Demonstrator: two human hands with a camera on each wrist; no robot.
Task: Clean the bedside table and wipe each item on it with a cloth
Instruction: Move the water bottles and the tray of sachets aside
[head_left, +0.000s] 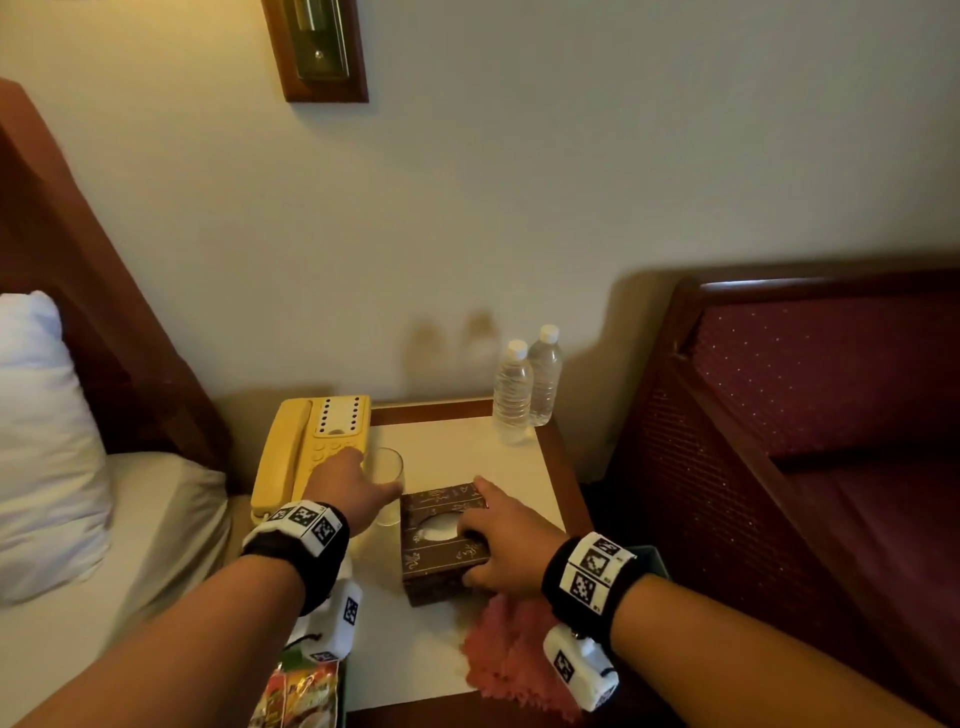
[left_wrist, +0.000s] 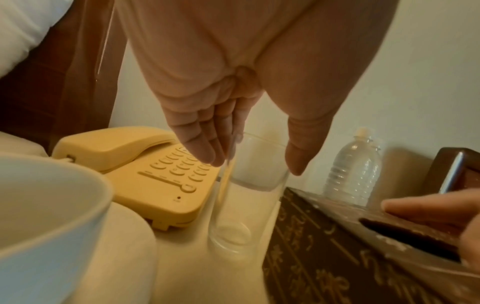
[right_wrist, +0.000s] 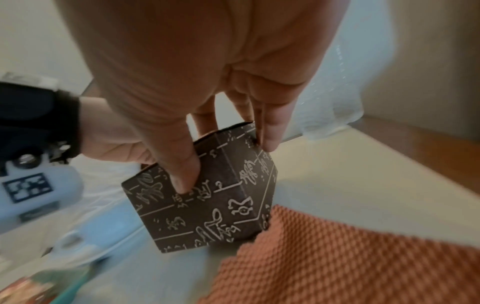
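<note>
A clear empty glass (head_left: 387, 480) (left_wrist: 244, 205) stands on the bedside table (head_left: 467, 447) between a yellow phone (head_left: 306, 447) (left_wrist: 145, 170) and a dark patterned tissue box (head_left: 439, 535) (left_wrist: 324, 246) (right_wrist: 207, 207). My left hand (head_left: 358, 486) (left_wrist: 254, 166) is over the glass's rim, fingers on one side and thumb on the other, straight and spread. My right hand (head_left: 498, 540) (right_wrist: 226, 164) grips the tissue box, thumb on its near side and fingers on the far side. A pink-orange cloth (head_left: 509, 654) (right_wrist: 350, 257) lies flat beside the box.
Two water bottles (head_left: 527, 384) (left_wrist: 353, 170) stand at the table's back right corner. A white cup (left_wrist: 46, 216) and snack packets (head_left: 301, 696) sit at the front left. A bed with a pillow (head_left: 36, 431) lies left, a red armchair (head_left: 805, 415) right.
</note>
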